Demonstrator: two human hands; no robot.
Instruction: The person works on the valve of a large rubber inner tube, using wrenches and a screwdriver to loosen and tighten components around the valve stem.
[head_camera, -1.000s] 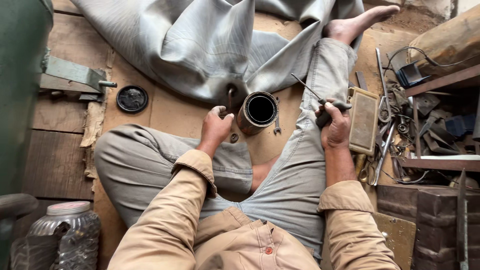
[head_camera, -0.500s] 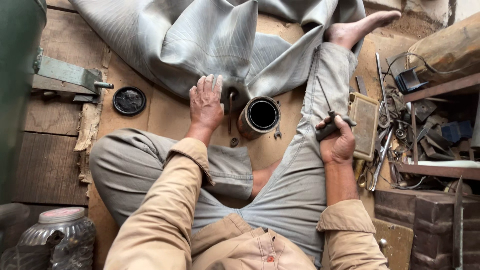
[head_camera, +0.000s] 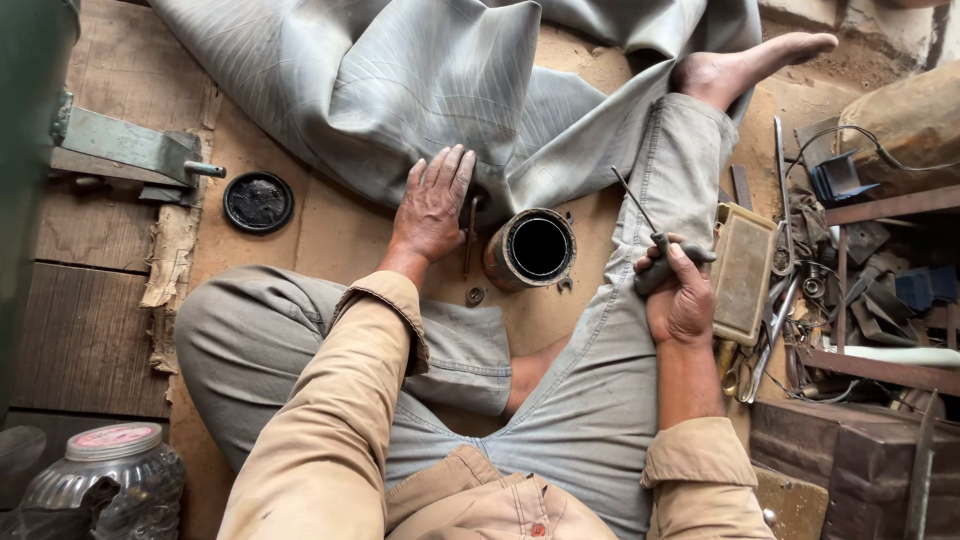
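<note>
Rusty metal marks the short open cylinder (head_camera: 530, 250) lying on its side on the wooden floor (head_camera: 320, 240), between the seated person's legs, its dark mouth facing up toward the camera. The left hand (head_camera: 430, 205) rests flat on the floor just left of it, fingers spread and holding nothing, fingertips touching the edge of the grey sheet (head_camera: 400, 90). The right hand (head_camera: 680, 295) rests on the right thigh, fingers closed around the handle of a thin-shafted screwdriver (head_camera: 650, 235) whose tip points up and left.

Risk, as a judgement: the cylinder is unbraced and could roll against the leg, and the bare foot (head_camera: 745, 65) and shin lie close to the screwdriver's point, so a slip could jab skin. A small washer (head_camera: 475, 295) near the cylinder could easily get lost under the cloth.

Counted: 1 cylinder, 1 screwdriver, 1 black round lid (head_camera: 258, 202), 1 plastic jar (head_camera: 110, 480), 1 washer, 2 hands.
</note>
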